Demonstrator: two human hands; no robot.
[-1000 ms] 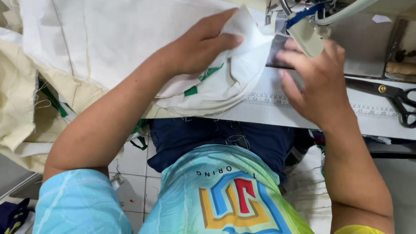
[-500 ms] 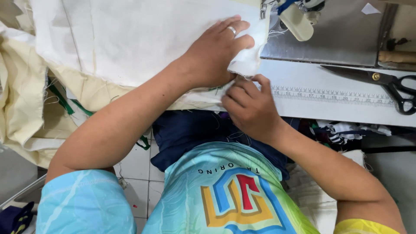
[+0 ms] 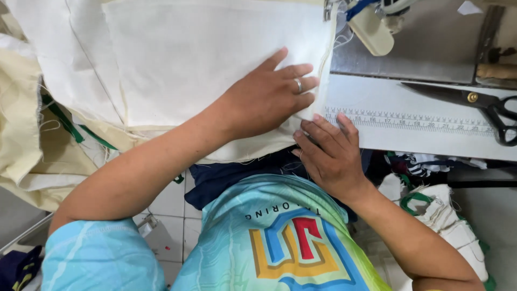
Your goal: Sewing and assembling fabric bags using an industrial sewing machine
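The cream fabric panel lies flat on the sewing table, light, soft and likely to shift or wrinkle. The left hand presses it open-palmed; the right hand pinches its lower right corner, the best hold. Scissors lie well apart to the right, with bare table between.

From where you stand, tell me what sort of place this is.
Most likely a sewing workshop. The left hand presses cream fabric flat on a sewing table with a measuring scale along its edge, black scissors lie nearby, and more cloth is piled around.
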